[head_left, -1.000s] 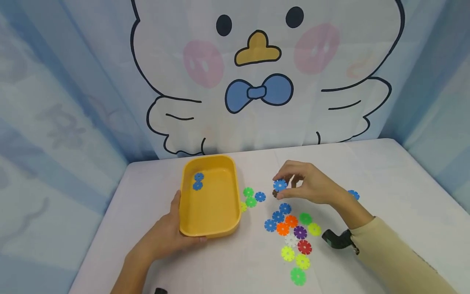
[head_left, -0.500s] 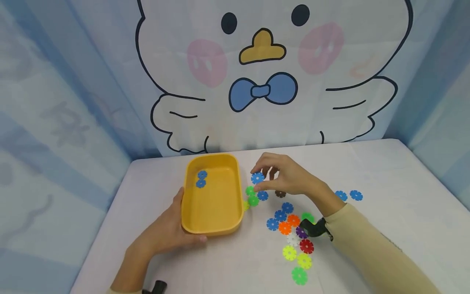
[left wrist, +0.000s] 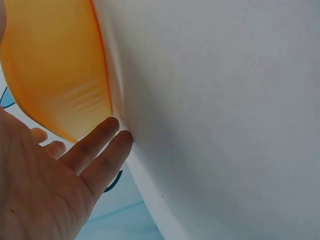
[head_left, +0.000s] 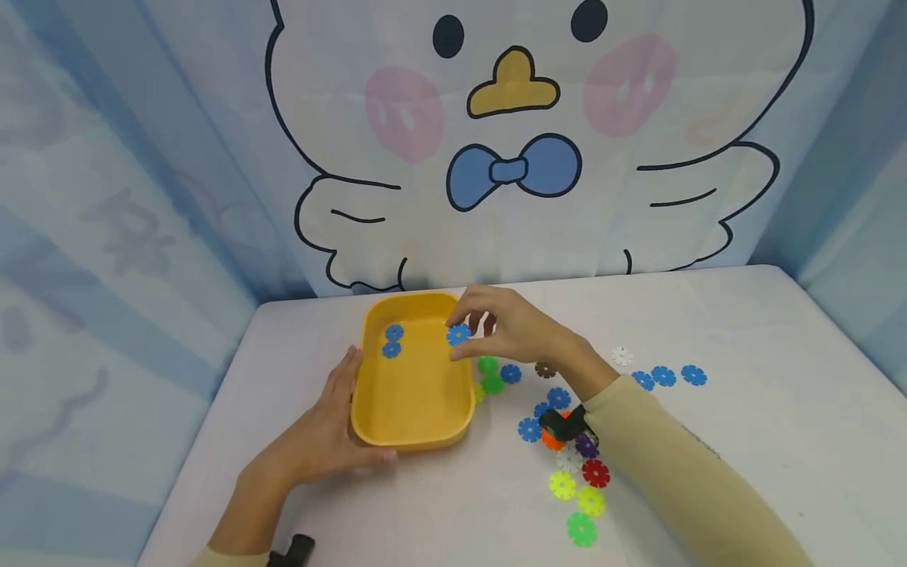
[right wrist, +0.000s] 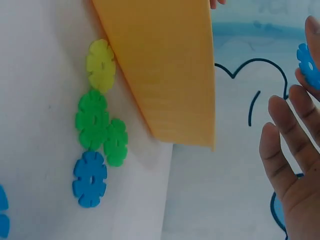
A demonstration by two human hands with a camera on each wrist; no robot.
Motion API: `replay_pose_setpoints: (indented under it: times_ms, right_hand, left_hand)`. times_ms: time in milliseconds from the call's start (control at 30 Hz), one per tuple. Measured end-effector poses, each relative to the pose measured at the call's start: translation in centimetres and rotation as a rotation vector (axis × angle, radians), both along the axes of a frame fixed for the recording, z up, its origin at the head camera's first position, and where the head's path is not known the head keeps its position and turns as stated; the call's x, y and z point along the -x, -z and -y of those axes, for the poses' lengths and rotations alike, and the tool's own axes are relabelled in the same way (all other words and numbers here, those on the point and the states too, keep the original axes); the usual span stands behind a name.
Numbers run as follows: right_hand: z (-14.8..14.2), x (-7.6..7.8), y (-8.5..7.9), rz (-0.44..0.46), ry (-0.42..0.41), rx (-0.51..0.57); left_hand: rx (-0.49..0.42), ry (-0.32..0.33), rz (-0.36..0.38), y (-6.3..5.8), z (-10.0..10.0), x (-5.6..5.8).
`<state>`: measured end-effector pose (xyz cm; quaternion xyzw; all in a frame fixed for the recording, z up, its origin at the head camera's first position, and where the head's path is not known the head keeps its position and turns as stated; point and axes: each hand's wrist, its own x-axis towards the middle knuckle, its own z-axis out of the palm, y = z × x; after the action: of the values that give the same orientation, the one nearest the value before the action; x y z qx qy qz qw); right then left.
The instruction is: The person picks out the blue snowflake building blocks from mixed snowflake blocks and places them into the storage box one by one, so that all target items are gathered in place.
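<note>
My right hand (head_left: 520,327) pinches a blue notched plastic disc (head_left: 457,335) between thumb and fingertips, at the right rim of a yellow tray (head_left: 407,405). The same blue disc (right wrist: 309,65) shows at the right edge of the right wrist view. Inside the tray, toward its far left, lie two blue discs (head_left: 392,349). My left hand (head_left: 319,437) rests against the tray's left side and near-left corner, thumb along the front. In the left wrist view, the left hand (left wrist: 55,180) has fairly straight fingers beside the tray wall (left wrist: 60,65).
Close by the tray's right side lie green discs (head_left: 492,383), a yellow one (right wrist: 101,65) and a blue one (head_left: 510,374). Mixed-colour discs, including a red one (head_left: 596,473), spread nearer. Farther right are blue discs (head_left: 664,376) and a white one (head_left: 622,356). A printed curtain (head_left: 513,228) hangs behind.
My right hand has moved left with the blue disc, from above the table to the tray's right rim. The left hand stays at the tray. The head view has shifted slightly.
</note>
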<state>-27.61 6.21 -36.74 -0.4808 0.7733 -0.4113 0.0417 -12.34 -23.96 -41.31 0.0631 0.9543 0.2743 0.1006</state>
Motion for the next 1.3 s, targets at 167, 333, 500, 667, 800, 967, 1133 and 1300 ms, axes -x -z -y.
replay_pose_setpoints:
  times_ms: [167,333,500,667,800,967,1133,1300]
  right_hand:
    - [2.1,0.5,-0.3,-0.007,-0.003,-0.046]
    - [3.6,0.9,-0.4,0.003,0.0,-0.08]
    - [4.7,1.5,-0.4,0.007,0.002,-0.108]
    - [5.8,2.4,0.0,0.014,0.01,-0.109]
    - [6.5,3.1,1.1,0.052,0.027,-0.106]
    - [7.3,3.5,2.1,0.073,0.053,-0.123]
    - [8.0,3.5,2.1,0.077,0.065,-0.153]
    - [8.7,3.5,2.0,0.109,0.061,-0.211]
  left_hand:
    - [-0.001,0.016,0.007,0.0,0.2,0.1]
    - [0.007,0.031,-0.004,-0.2,0.4,0.2]
    - [0.003,0.041,-0.013,-0.3,0.6,0.3]
    - [-0.005,0.044,-0.008,-0.3,0.7,0.4]
    - [-0.019,0.039,0.0,-0.2,0.8,0.4]
    - [-0.024,0.016,0.037,-0.3,0.7,0.2]
    - [-0.029,0.015,0.048,-0.4,0.6,0.2]
    - [-0.047,0.023,0.04,-0.4,0.7,0.4]
